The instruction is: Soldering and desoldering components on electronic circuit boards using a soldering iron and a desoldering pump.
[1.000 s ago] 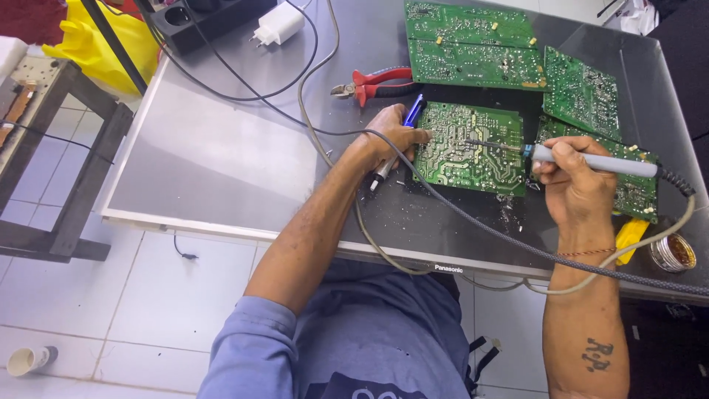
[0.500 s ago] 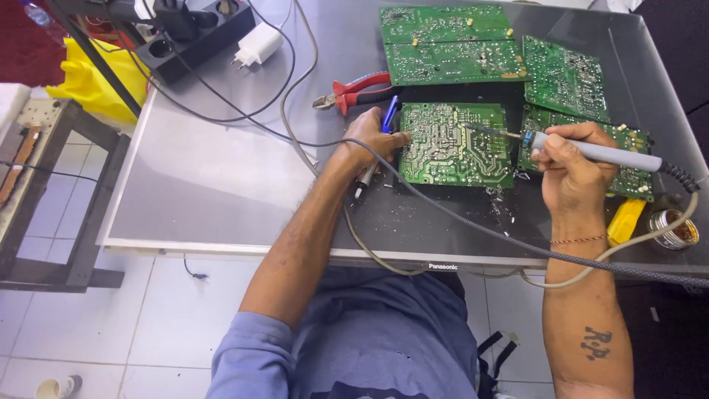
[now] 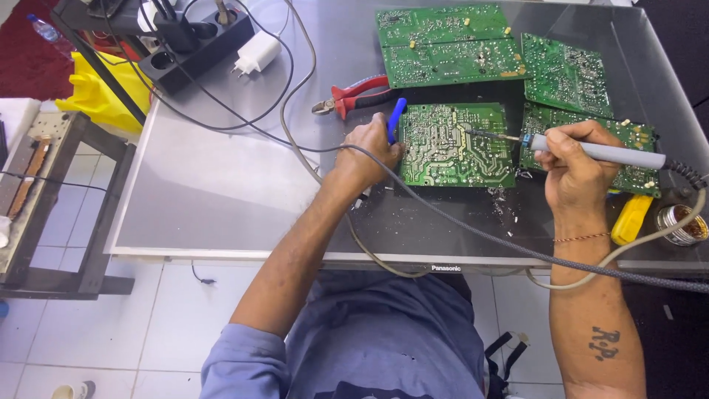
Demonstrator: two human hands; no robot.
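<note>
Far left: a wooden stand (image 3: 52, 214) on a white tile floor, a yellow bag (image 3: 96, 96) behind it. One black power strip (image 3: 196, 44) at the table's upper left corner, one white charger (image 3: 256, 53) just beside it, cables running off across the grey table (image 3: 214, 185).

One pair of red-handled pliers (image 3: 354, 96) lying flat, above the left hand.

Left hand (image 3: 369, 151): forearm reaches up and rightward from the blue sleeve, palm down, knuckles up. Fingers curled around a blue tool (image 3: 396, 118) that stands up out of the fist; fingertips press on the left edge of the middle circuit board (image 3: 458, 144). A grey braided cord crosses over the wrist.

Circuit boards, green: five counted. Two stacked at top centre (image 3: 443, 41), one at upper right (image 3: 565, 74), one partly under the right hand (image 3: 635, 159), and the middle one, which lies flat, solder side up, between the two hands.

Right hand (image 3: 572, 166): forearm comes straight up from the lower edge, tattoo near the elbow, thin bracelet at the wrist. Closed in a pen grip on one soldering iron (image 3: 598, 153), grey barrel pointing left, tip at the middle board's right edge. Hands well apart, each clamped on its own tool.

Far right: one yellow-handled tool (image 3: 629, 219), one solder spool (image 3: 681, 224).
</note>
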